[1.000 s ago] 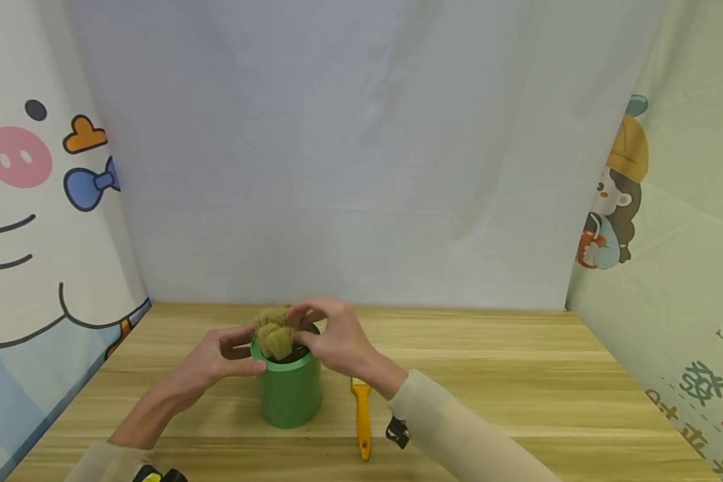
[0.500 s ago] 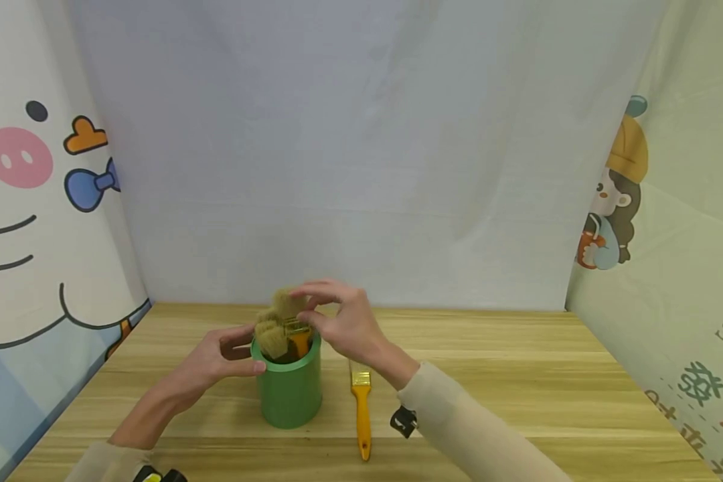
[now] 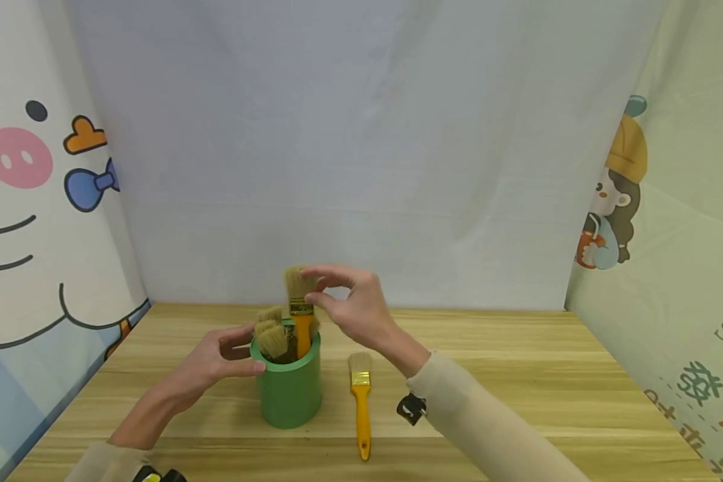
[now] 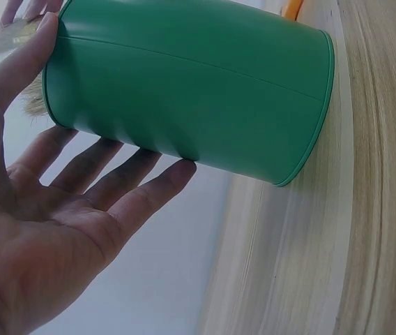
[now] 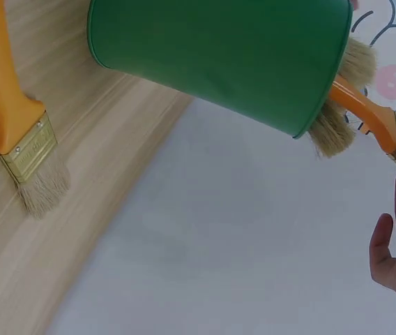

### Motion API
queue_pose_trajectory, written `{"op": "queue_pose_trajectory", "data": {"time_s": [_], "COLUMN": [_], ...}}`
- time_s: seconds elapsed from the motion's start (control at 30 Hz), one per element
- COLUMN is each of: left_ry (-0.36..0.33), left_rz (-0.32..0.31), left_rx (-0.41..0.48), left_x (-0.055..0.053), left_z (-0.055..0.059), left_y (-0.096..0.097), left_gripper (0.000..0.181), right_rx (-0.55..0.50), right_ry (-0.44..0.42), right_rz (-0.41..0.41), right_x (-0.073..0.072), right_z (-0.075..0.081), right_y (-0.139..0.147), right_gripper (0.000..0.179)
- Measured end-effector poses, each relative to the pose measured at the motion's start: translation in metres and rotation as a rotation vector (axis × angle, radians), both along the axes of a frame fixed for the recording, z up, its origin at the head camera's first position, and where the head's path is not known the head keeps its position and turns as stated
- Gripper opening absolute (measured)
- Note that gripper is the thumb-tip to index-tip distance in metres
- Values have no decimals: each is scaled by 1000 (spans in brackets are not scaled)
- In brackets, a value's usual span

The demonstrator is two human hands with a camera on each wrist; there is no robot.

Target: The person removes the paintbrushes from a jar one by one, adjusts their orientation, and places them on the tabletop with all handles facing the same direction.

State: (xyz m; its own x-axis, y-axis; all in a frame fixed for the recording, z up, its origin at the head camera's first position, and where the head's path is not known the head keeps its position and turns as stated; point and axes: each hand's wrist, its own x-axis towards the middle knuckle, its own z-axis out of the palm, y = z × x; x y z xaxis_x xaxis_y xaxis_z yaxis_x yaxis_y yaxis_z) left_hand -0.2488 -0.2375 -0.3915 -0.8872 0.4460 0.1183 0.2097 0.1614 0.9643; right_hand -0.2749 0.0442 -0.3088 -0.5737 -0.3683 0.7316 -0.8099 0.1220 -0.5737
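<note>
A green cylindrical pot [image 3: 289,395] stands upright on the table with several paintbrushes inside, bristles [image 3: 272,338] up. Steadying it from the left, my left hand [image 3: 213,358] holds the pot, thumb at the rim and the other fingers along the side, as the left wrist view shows [image 4: 65,209]. My right hand [image 3: 358,308] pinches a paintbrush [image 3: 302,304] near its metal band, thumb and fingertips on it. That brush has an orange handle [image 5: 365,108], whose lower end is still inside the pot. Its bristles point upward.
Another orange-handled paintbrush [image 3: 363,415] lies on the wooden table [image 3: 488,381] right of the pot, bristles toward the back. A pale cloth backdrop [image 3: 349,154] hangs behind the table, with printed cartoon cloths at both sides.
My right hand has risen up and to the right, drawing the paintbrush partway out of the pot; its metal band and handle now show. The left hand stays on the pot.
</note>
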Motion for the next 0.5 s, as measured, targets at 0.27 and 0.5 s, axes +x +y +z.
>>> {"op": "queue_pose_trajectory", "data": {"time_s": [0.27,0.5], "left_ry": [6,3], "left_rz": [-1,7], "left_rx": [6,-5], "left_x": [-1,0], "left_z": [-2,0], "left_y": [-1,-1], "left_gripper": [86,87], "right_rx": [-32,-60], "right_ry": [46,76], "right_rz": [-3,5], "right_x": [-1,0], "right_z": [21,38], "right_y": [7,15], "right_gripper": [30,29]}}
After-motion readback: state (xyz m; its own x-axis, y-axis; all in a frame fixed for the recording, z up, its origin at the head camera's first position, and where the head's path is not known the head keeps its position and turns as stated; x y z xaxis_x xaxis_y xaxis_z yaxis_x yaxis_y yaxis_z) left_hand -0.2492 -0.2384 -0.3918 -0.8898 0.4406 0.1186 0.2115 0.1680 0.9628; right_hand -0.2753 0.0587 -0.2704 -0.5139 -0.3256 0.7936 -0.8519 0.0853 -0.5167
